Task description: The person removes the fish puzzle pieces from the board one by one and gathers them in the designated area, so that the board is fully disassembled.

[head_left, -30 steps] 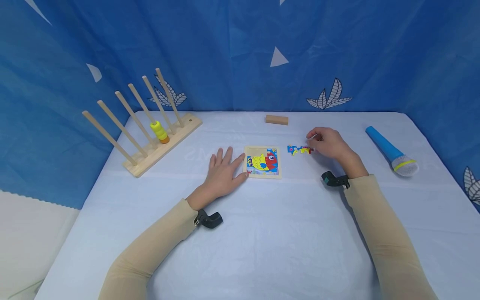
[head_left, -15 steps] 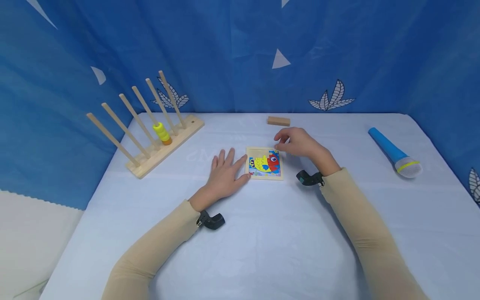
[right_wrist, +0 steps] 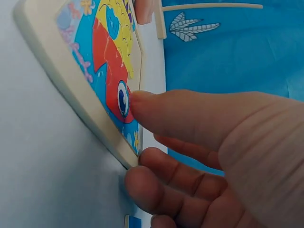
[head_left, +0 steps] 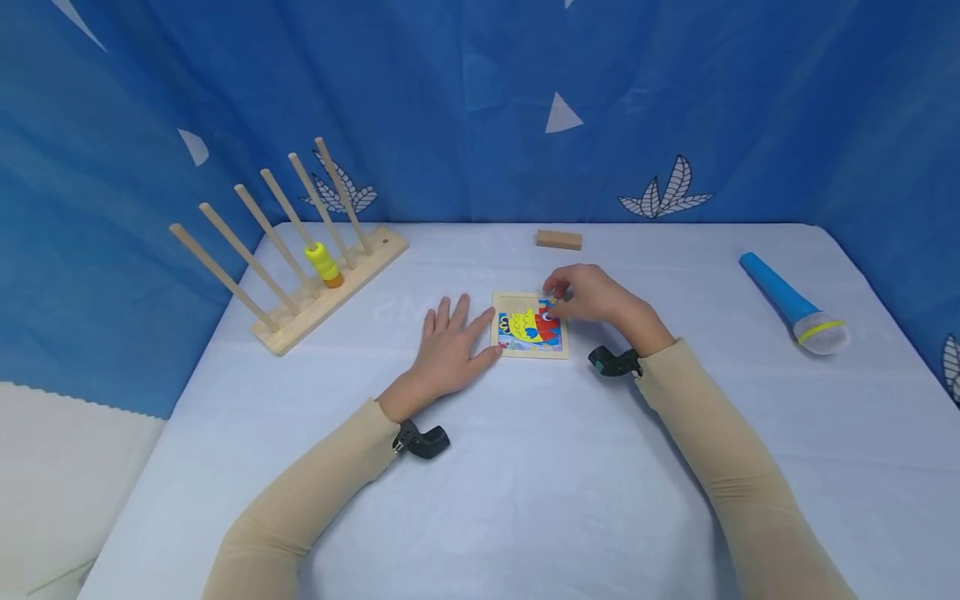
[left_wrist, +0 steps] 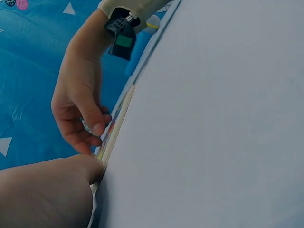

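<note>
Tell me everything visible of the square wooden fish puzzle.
The square wooden fish puzzle lies flat on the white table inside a pale raised frame. It shows a red head and yellow scaled body on blue; most of its far strip is bare. The left hand touches its left edge; the thumb of the right hand appears to touch near the eye.

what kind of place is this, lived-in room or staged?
Looks staged, probably a toy-table recording setup: patterned blue cloth hangs behind the white table, a fish puzzle lies on it, and a camera is strapped to the left wrist.
</note>
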`<state>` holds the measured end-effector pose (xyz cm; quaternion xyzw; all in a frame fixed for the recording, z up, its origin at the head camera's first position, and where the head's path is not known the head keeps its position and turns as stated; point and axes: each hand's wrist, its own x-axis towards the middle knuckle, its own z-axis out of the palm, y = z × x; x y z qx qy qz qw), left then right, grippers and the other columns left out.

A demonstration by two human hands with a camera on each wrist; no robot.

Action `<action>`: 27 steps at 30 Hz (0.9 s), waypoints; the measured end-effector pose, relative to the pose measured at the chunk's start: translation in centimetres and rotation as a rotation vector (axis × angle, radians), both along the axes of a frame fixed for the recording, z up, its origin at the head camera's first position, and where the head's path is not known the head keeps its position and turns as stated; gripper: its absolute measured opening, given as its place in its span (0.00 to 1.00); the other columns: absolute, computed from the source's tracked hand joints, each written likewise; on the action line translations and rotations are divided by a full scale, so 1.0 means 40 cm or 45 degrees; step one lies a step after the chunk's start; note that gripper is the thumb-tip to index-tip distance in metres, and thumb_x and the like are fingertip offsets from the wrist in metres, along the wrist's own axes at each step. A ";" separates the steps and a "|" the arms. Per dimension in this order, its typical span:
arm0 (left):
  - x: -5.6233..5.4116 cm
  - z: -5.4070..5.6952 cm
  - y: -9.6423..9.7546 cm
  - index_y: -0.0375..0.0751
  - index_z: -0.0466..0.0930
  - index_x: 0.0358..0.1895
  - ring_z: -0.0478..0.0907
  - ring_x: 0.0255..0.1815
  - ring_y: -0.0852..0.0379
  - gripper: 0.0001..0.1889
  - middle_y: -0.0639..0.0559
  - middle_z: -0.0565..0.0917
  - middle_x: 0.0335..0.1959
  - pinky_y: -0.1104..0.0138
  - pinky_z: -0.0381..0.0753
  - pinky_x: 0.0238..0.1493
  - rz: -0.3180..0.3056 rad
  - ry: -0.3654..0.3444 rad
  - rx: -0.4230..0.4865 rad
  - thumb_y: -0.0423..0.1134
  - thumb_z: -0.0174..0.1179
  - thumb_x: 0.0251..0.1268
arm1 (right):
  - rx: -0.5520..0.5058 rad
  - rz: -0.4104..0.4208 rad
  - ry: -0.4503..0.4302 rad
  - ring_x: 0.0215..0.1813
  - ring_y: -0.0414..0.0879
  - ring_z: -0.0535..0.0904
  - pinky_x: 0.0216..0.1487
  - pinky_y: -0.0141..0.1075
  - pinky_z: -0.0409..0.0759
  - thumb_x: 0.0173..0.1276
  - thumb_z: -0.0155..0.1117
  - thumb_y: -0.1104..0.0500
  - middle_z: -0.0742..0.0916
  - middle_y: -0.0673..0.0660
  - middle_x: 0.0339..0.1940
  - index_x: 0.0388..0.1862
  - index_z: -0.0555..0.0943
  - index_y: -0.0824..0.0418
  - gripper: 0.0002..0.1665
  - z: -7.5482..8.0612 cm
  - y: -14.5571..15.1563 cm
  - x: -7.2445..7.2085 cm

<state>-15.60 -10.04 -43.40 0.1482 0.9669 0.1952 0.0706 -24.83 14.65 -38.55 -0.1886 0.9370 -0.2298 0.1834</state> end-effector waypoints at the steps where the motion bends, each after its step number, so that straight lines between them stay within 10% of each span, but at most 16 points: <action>1: 0.000 0.000 0.000 0.52 0.60 0.81 0.34 0.85 0.31 0.36 0.37 0.47 0.85 0.36 0.36 0.81 0.001 -0.001 0.001 0.59 0.52 0.74 | 0.004 0.004 0.001 0.51 0.54 0.76 0.54 0.46 0.80 0.64 0.74 0.58 0.85 0.62 0.50 0.59 0.82 0.64 0.25 -0.001 -0.001 0.001; 27: -0.002 -0.001 -0.001 0.52 0.60 0.80 0.35 0.85 0.31 0.36 0.37 0.47 0.85 0.36 0.36 0.81 0.001 0.004 0.006 0.59 0.52 0.73 | 0.074 0.040 0.042 0.50 0.54 0.77 0.57 0.46 0.80 0.64 0.75 0.56 0.86 0.62 0.48 0.54 0.84 0.65 0.23 -0.007 -0.022 0.007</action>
